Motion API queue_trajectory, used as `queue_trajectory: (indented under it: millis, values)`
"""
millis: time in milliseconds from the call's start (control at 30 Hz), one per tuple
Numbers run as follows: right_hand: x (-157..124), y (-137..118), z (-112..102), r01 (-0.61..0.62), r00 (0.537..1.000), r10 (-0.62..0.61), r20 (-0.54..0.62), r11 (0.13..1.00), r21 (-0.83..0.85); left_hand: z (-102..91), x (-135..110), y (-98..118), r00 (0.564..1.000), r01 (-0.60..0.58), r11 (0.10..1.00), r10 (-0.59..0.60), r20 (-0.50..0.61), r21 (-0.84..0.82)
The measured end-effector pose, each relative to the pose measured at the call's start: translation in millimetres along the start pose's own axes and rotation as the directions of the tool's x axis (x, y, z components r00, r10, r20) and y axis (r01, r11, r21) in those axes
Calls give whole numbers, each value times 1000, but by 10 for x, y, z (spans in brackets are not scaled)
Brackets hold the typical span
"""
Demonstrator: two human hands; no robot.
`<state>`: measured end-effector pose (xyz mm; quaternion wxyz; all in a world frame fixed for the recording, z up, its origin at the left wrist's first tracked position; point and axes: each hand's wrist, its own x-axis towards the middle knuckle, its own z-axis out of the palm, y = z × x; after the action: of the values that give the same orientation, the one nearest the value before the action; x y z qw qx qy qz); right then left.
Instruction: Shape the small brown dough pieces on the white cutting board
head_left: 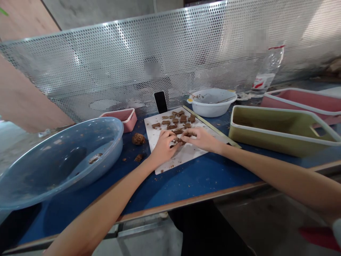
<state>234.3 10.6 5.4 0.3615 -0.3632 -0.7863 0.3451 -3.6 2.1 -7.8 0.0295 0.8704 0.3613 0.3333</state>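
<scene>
My left hand point(163, 148) and my right hand point(198, 139) meet over a white board point(189, 152). Between their fingertips they pinch a small brown clay-like piece point(180, 141), which the fingers partly cover. Just beyond my hands, several short brown clay-like blocks point(172, 126) lie spread over the board, with crumbs around them. A rough brown lump point(138, 139) sits left of the board, and a smaller lump point(139, 157) lies nearer to me. A pale ruler-like strip point(210, 125) runs along the board's right edge.
On the left stands a big blue basin point(106, 161). A small pink bin point(131, 120), a phone point(160, 102) and a white bowl point(213, 109) stand farther back. At right are a green bin point(266, 140), a pink bin point(306, 97) and a bottle point(263, 80). A perforated metal panel point(112, 71) closes the back.
</scene>
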Motion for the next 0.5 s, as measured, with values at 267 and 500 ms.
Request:
queue_trajectory:
  millis: [267, 500]
  values:
    - [-25, -83, -6, -24, 998, 27, 51, 997, -72, -19, -16, 20, 999, -47, 997, 46, 16, 58]
    - [-46, -85, 47, -42, 999, 44, 26, 996, -72, -29, -21, 37, 992, -118, 985, 112, 55, 125]
